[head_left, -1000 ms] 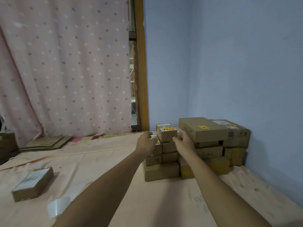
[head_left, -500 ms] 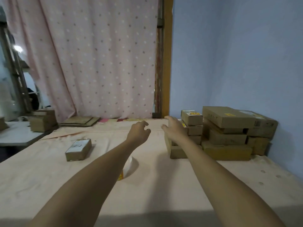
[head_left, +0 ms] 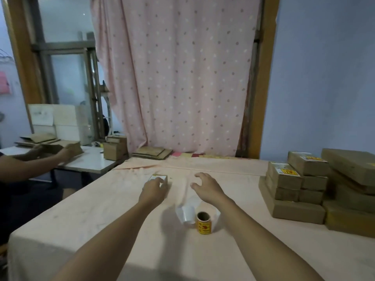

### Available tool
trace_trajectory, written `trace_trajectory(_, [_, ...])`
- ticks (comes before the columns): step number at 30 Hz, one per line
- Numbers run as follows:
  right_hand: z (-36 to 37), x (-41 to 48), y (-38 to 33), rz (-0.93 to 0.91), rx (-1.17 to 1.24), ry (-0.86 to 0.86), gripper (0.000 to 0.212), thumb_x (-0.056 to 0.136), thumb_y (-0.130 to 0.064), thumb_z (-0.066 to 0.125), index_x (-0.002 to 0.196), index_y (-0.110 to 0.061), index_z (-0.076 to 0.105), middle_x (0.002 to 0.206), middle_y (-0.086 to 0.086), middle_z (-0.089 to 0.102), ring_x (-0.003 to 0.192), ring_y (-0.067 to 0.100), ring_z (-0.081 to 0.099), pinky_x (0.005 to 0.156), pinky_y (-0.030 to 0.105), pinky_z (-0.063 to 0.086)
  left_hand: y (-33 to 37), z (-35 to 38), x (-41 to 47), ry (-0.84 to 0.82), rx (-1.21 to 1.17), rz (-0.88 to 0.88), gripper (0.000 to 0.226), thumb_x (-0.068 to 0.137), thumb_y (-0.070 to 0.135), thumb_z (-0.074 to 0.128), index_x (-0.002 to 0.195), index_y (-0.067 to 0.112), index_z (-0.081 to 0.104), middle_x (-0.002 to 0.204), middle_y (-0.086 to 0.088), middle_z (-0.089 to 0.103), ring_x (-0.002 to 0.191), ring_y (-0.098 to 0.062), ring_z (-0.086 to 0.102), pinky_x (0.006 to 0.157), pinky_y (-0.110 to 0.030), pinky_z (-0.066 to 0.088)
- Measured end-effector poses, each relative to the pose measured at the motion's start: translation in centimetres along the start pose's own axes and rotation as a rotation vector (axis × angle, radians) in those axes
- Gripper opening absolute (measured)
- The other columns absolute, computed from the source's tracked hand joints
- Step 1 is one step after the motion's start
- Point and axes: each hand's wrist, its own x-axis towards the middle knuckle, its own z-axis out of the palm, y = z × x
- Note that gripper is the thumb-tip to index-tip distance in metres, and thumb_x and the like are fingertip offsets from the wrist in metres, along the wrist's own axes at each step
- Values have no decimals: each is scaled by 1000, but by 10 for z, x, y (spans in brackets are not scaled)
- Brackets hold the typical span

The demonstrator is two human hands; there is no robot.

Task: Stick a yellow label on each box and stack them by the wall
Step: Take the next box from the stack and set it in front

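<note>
Between the two forearms, nearest the camera, a label roll (head_left: 203, 223) is standing on end on the pink cloth (head_left: 91, 224), with a curl of white backing strip (head_left: 188, 212) lying against its left side; neither is lying in the way of the hands. Farther right, the stack (head_left: 294, 191) of labelled boxes is sitting against the blue wall (head_left: 324, 78). Beyond the cloth's far edge, flat cardboard (head_left: 151, 153) is lying at the foot of the dotted curtain (head_left: 182, 78). At far left, a second person (head_left: 30, 165) is handling cardboard over a side table (head_left: 91, 161). Against half a second ago, the view has swung left, so the stack is now sitting at the right edge. Both hands have come away from it, and the roll is no longer half hidden behind the left arm. The right hand (head_left: 209, 187) is hovering over the cloth, fingers spread, holding nothing. The left hand (head_left: 154, 189), then in the air well short of the box (head_left: 160, 177), is now covering its near end. Its fingers are curling over the top, taking hold; the thumb is hidden. The box is lying flat mid-table, just left of the right hand, well apart from the stack.
</note>
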Motion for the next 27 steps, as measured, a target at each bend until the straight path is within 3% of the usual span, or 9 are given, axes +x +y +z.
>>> trace_trajectory(4, [46,14,-17,-1,15,-94,56,99,-40,54,150,-21,43,157,-1,39,140,22,42,108,35,37,-51,-10,7,-19,-16,-108,32,94,23,51,121,12,64,124,-9,64,112,-29,58,85,-34,48])
trace_trajectory(7, [76,22,-25,3,2,-148,56,98,-36,55,150,-19,43,156,1,41,139,21,43,105,33,38,-77,-10,11,12,-62,-157,32,97,26,51,124,13,62,127,-9,63,113,-26,59,86,-32,49])
trace_trajectory(11, [109,29,-35,1,31,-204,52,95,-31,56,145,-21,47,148,1,51,132,21,49,95,29,41,-100,-3,17,1,-188,-238,48,97,31,54,140,10,50,140,-13,54,126,-28,53,102,-39,46])
trace_trajectory(14, [131,34,-45,28,87,-246,54,90,-34,58,143,-27,47,139,-1,59,121,22,57,96,33,47,-110,5,23,-8,-269,-289,54,98,30,54,147,9,43,148,-14,48,134,-30,47,108,-40,41])
trace_trajectory(18, [161,51,-46,74,127,-251,74,78,-44,53,148,-28,33,139,0,57,116,25,58,96,43,51,-118,15,30,-46,-359,-342,57,97,23,51,151,11,37,155,-9,41,139,-27,42,109,-37,38])
trace_trajectory(21, [174,55,-48,134,202,-189,78,77,-40,54,150,-24,28,142,2,53,119,27,56,89,37,51,-118,23,34,-52,-408,-328,60,97,25,53,153,11,36,158,-7,38,142,-25,39,112,-37,34])
trace_trajectory(24, [181,56,-50,229,315,-169,68,83,-36,59,145,-23,33,135,1,58,113,24,60,76,31,48,-111,28,36,-66,-479,-321,53,91,22,52,144,20,49,148,-1,51,131,-22,52,109,-37,41])
trace_trajectory(27, [189,59,-51,266,407,-179,66,80,-38,59,143,-31,39,122,-5,67,105,17,64,82,30,53,-106,36,37,-83,-544,-299,48,83,9,48,127,26,58,129,5,63,110,-14,61,92,-31,50])
